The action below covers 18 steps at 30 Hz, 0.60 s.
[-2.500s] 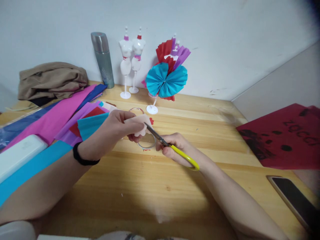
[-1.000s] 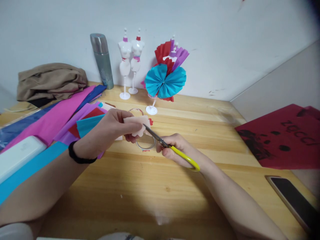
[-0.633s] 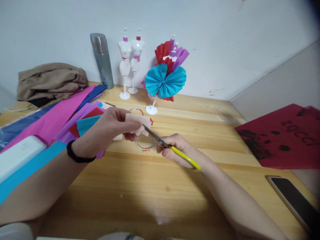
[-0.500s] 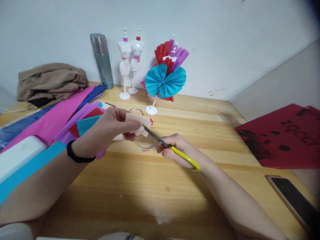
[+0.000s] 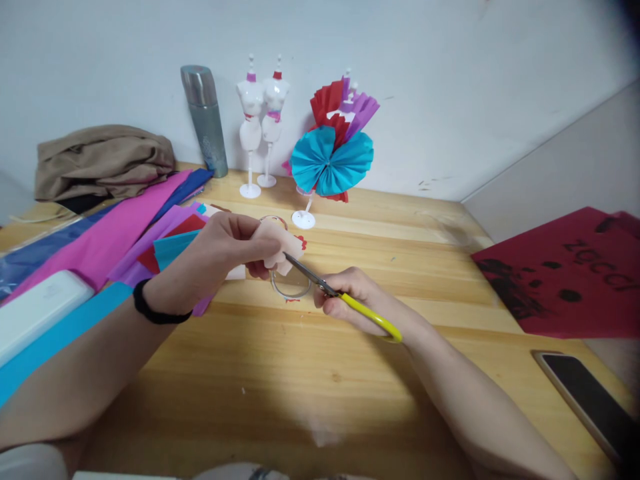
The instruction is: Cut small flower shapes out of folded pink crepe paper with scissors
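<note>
My left hand [image 5: 225, 250] is closed on a small pale pink paper piece [image 5: 283, 243] with a scalloped edge, held just above the wooden table [image 5: 310, 387]. My right hand [image 5: 353, 300] grips yellow-handled scissors [image 5: 340, 297], whose blades reach up-left and meet the lower edge of the paper. A clear tape ring [image 5: 291, 283] lies on the table right under the paper. A black band sits on my left wrist.
Coloured paper sheets [image 5: 115, 233] spread at left beside a white box [image 5: 35, 310]. At the back stand a grey flask [image 5: 204, 120], two white mannequin stands [image 5: 261, 127], a dressed one with a blue paper fan [image 5: 331, 160]. Red sheet [image 5: 565, 273] and phone [image 5: 587, 400] at right.
My left hand has turned the pink paper slightly, and the scissor blades have worked along its lower edge. Both arms stay in nearly the same place.
</note>
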Available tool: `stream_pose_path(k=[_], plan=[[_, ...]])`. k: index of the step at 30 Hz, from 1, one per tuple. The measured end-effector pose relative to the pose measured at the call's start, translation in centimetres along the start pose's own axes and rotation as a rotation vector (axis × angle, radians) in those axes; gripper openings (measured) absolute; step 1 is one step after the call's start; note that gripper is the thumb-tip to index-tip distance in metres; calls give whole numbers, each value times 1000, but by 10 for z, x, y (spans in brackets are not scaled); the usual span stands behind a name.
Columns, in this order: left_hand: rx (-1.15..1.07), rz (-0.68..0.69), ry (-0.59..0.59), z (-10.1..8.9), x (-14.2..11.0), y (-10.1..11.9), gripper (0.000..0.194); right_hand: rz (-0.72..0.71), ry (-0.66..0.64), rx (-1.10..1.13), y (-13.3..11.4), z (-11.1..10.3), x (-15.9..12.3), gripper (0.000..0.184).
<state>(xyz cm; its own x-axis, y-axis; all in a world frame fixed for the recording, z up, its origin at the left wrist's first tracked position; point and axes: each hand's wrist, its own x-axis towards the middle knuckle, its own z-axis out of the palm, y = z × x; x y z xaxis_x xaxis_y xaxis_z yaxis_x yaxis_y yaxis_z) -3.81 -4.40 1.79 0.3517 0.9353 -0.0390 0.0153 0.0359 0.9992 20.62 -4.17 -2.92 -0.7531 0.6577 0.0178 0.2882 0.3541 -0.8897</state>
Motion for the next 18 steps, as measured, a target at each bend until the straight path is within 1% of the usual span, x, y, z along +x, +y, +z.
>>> stream_pose_path(k=[3,5,9,11,15,18], plan=[[9,-10,20,2,0,1,16,16,-8,0,0,0,0,57],[10,-17,38,4,0,3,20,22,-11,-1,0,0,-1,56],[3,-16,29,7,0,5,23,27,-8,-1,-1,0,-1,55],[-10,-23,23,6,0,4,22,27,-2,3,-2,1,0,55],[-44,-57,37,2,1,2,27,19,20,4,-1,1,0,53],[-46,-85,10,0,2,-1,27,23,23,0,-1,0,1,52]])
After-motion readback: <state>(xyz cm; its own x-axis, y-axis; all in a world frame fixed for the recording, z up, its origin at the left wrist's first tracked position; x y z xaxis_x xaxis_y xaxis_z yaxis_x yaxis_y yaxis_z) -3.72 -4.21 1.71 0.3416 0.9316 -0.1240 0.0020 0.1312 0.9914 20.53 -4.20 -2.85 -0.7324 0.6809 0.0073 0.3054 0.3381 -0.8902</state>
